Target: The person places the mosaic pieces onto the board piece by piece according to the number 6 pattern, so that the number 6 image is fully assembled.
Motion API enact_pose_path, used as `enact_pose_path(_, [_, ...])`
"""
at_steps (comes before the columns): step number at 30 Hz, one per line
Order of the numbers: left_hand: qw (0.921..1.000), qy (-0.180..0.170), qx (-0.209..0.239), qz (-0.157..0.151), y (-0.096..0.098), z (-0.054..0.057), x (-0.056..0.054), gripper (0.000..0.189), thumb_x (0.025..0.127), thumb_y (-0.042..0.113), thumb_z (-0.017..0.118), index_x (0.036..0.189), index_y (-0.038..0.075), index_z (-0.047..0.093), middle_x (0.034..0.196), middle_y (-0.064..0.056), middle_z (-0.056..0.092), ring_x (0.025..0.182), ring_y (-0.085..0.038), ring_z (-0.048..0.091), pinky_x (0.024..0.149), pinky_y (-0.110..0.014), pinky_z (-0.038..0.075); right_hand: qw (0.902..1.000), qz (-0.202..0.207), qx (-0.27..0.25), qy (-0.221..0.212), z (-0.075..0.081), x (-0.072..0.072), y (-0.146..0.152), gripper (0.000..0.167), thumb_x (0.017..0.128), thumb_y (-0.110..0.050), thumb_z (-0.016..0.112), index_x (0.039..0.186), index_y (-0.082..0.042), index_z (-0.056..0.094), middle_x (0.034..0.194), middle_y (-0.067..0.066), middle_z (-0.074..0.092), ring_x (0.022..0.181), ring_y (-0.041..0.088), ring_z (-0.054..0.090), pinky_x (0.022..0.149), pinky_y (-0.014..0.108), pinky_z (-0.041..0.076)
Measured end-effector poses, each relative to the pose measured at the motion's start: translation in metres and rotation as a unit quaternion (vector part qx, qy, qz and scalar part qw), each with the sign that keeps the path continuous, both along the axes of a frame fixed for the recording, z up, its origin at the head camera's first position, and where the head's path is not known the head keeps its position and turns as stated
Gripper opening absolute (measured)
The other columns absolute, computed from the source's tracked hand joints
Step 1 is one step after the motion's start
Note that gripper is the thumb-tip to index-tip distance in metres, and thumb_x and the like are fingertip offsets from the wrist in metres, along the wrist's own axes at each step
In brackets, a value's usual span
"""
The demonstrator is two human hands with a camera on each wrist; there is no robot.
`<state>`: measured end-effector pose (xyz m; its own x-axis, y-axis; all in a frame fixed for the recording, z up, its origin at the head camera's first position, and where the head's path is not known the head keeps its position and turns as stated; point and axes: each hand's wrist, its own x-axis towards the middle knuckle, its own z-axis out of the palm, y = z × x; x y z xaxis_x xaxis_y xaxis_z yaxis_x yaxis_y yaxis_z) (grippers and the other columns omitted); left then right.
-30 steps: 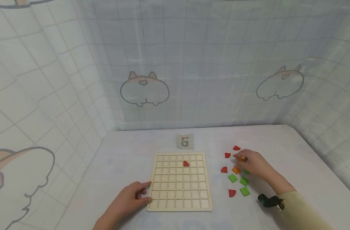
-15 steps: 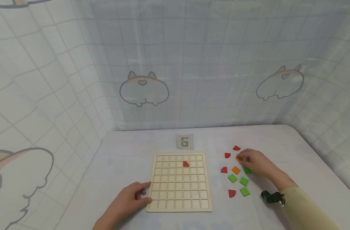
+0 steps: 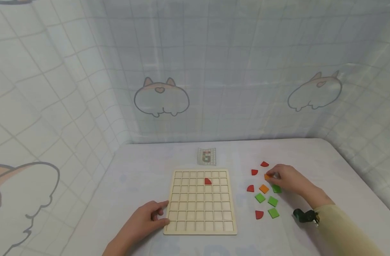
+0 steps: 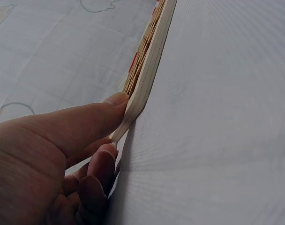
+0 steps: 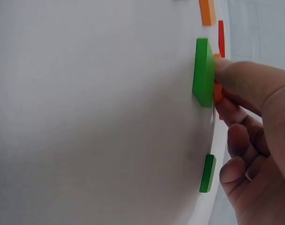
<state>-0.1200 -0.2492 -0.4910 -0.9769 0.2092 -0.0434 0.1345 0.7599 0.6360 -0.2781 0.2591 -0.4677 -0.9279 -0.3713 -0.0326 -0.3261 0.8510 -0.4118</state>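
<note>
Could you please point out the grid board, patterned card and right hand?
Grid board (image 3: 199,197), head view: a bare square.
Patterned card (image 3: 206,156), head view: its middle.
Right hand (image 3: 287,178), head view: its back.

Soft, even, rather dim light covers the pale table (image 3: 143,177) in my head view, with whitish glare streaks on the grid-patterned backdrop (image 3: 207,67) and a small printed card (image 3: 206,156) too soft to read. My left wrist view is darker and bluish, my left hand (image 4: 58,154) shaded, faint ripple lines crossing the white surface. Near my right hand (image 5: 278,131), a broad, soft-edged shadow spreads, and the table edge looks bowed.
</note>
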Motion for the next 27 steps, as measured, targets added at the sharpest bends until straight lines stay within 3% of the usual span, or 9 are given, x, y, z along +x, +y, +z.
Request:
enact_pose_path(13, [1.0000,0.000,0.000,-0.004,-0.001,-0.002,0.001,0.063,0.081,0.046,0.079,0.132,0.012,0.064,0.087,0.011,0.054,0.068,-0.004,0.047,0.060,-0.024,0.040,0.9999,0.009,0.004,-0.010,0.002,0.000,-0.006,0.026,0.084,-0.025,0.080,0.104,-0.010,0.073,0.098,-0.002,0.066,0.090,0.020,0.058,0.082,0.042,0.053])
enact_pose_path(27, [1.0000,0.005,0.000,-0.007,-0.001,0.000,0.000,0.064,0.081,0.047,0.079,0.132,0.012,0.064,0.087,0.011,0.053,0.069,-0.004,0.047,0.060,-0.024,0.040,0.9975,0.063,-0.024,0.024,0.017,0.001,-0.058,0.020,0.086,-0.023,0.077,0.103,-0.015,0.074,0.097,-0.008,0.064,0.089,0.015,0.059,0.077,0.033,0.050])
